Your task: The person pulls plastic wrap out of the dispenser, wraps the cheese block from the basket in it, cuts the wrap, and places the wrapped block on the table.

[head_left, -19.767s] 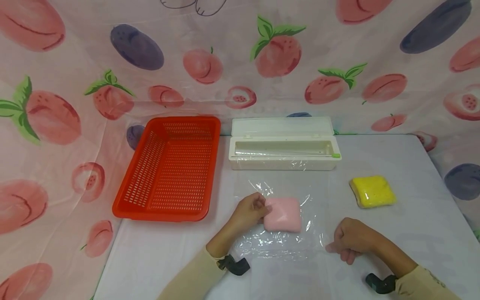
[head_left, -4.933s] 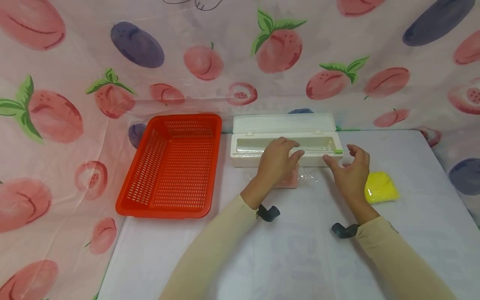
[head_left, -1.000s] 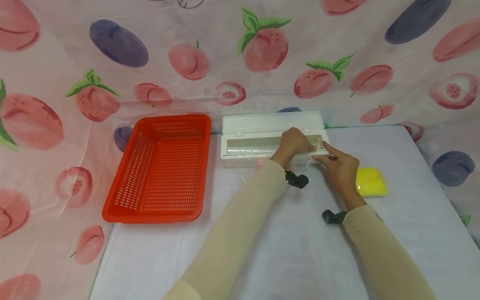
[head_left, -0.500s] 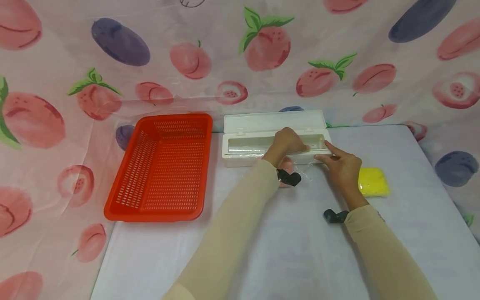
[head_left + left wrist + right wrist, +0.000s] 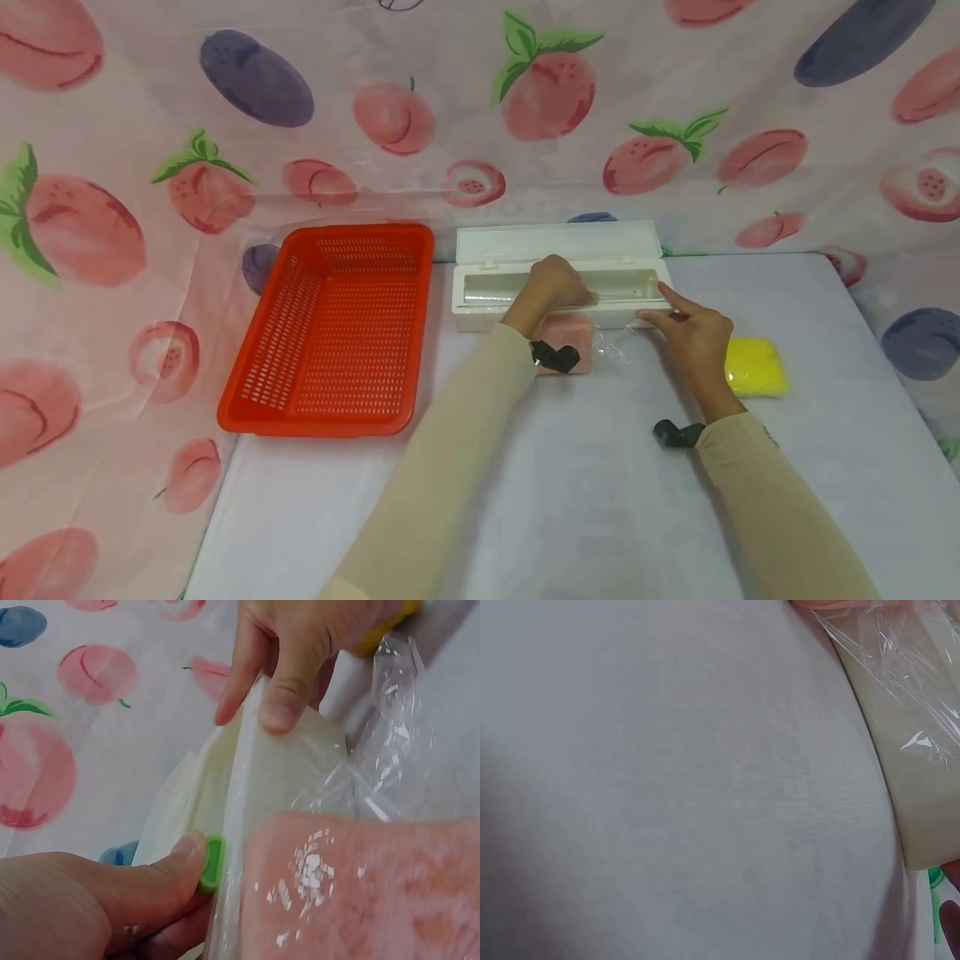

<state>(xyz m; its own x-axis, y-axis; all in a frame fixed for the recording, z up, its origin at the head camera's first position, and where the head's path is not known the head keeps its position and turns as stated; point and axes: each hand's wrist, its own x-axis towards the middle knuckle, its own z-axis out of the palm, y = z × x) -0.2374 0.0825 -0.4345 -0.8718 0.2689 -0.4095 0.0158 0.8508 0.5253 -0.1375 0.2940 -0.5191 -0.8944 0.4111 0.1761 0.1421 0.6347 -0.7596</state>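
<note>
At the back of the table stands a white cling film dispenser [image 5: 480,318], its lid raised. My left hand [image 5: 553,283] reaches over its front edge. In the left wrist view that hand's thumb and fingers pinch the small green slide cutter [image 5: 213,866] on the edge. My right hand [image 5: 693,337] grips the dispenser's right end, thumb on the front and a finger over the top. A pink block [image 5: 577,333] covered in clear cling film [image 5: 394,712] lies against the dispenser's front, partly hidden by my left wrist. Loose film bunches at its right side.
A red perforated plastic basket [image 5: 420,358] stands to the left. Right of my right hand lies a yellow packet [image 5: 756,367], partly covered by it. A white cloth [image 5: 585,483] covers the table, with a fruit-print sheet [image 5: 420,192] behind.
My left hand has slid leftward along the dispenser's edge over the last second, while my right hand keeps its grip. Much earlier, the pink block lay on film spread in front of the dispenser.
</note>
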